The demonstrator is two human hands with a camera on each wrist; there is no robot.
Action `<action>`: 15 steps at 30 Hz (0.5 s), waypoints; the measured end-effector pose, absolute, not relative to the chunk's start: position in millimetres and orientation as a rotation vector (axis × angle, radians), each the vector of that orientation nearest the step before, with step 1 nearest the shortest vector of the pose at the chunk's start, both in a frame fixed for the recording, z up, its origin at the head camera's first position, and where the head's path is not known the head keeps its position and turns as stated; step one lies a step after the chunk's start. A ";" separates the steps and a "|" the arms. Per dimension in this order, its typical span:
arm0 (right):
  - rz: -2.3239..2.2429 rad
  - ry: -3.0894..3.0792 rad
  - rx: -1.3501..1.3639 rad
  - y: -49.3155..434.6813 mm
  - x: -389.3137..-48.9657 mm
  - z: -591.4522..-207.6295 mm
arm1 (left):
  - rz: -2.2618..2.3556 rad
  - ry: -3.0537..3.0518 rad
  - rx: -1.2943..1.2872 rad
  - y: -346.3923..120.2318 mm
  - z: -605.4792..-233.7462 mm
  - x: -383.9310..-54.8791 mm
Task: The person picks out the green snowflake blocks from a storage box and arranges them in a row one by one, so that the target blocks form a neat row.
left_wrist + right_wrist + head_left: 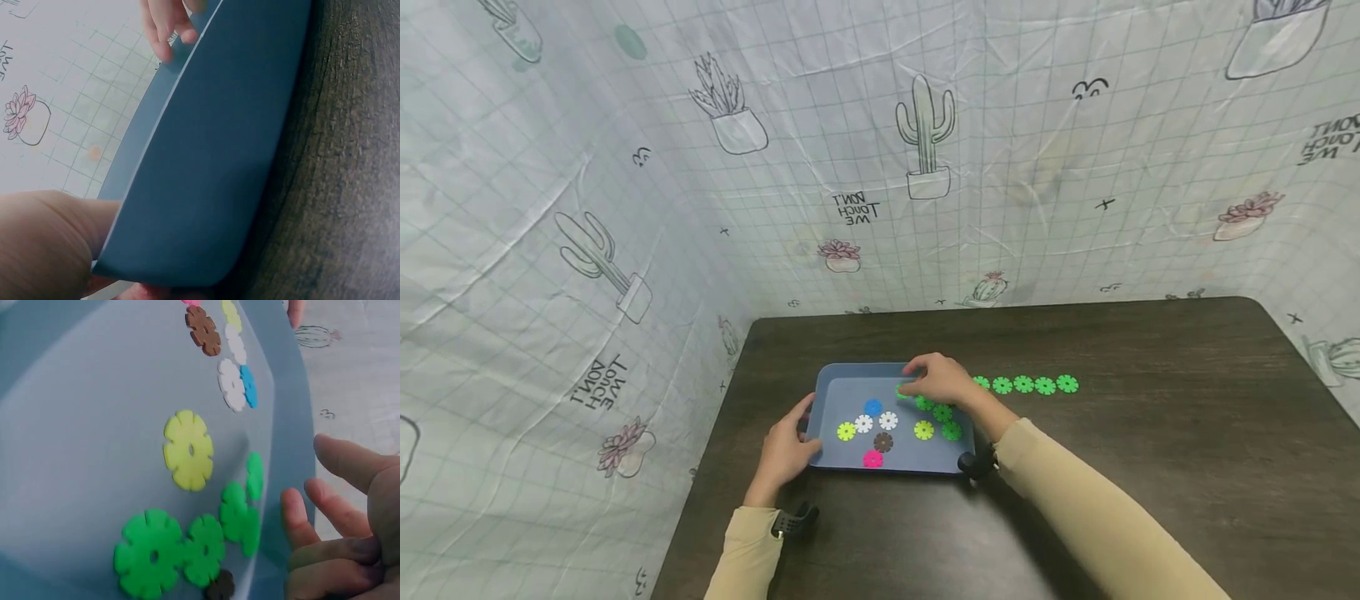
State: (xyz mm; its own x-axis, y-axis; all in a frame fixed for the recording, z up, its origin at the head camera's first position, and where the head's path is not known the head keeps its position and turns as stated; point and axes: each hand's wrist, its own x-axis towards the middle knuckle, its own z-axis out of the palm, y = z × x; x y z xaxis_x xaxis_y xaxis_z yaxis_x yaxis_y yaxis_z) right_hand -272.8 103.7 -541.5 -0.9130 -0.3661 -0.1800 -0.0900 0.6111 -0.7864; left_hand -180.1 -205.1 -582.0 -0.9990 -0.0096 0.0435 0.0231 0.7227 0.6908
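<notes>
A blue-grey tray (910,457) lies on the table with flat, notched snowflake discs in it. My left hand (784,450) holds the tray's left end, the thumb near the front corner. Over the tray's back right part is my right hand (938,379), fingers loosely bent, with nothing seen between them in the right wrist view. Beneath it lie several green discs (150,553), partly overlapping, with a dark brown one (220,586) beside them. A yellow disc (923,430), white discs (888,421), a blue disc (872,407), a brown disc (883,442) and a pink disc (872,459) lie further left.
Right of the tray, a row of several green discs (1024,384) lies on the dark wooden table (1150,433). My right forearm crosses above the tray's right end. A printed cloth (1015,208) hangs behind the table and along its sides.
</notes>
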 end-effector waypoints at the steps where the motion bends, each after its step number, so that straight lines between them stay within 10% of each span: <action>1: -1.199 2.524 -0.345 101.2 -273.2 -542.8 | -1.154 -2.874 -0.011 -205.0 -582.0 -179.9; 15: -1.059 2.690 -0.221 82.9 -276.5 -556.0 | -1.166 -2.874 -0.007 -204.9 -581.9 -179.4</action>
State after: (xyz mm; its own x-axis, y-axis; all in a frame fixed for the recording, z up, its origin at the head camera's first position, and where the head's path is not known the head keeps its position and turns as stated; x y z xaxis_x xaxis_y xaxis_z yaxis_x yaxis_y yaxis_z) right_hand -276.5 82.9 -556.0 -0.9593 -0.2273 -0.1675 -0.0520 0.7254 -0.6863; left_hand -179.4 -204.9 -581.9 -0.9992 -0.0111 0.0388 0.0191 0.7175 0.6963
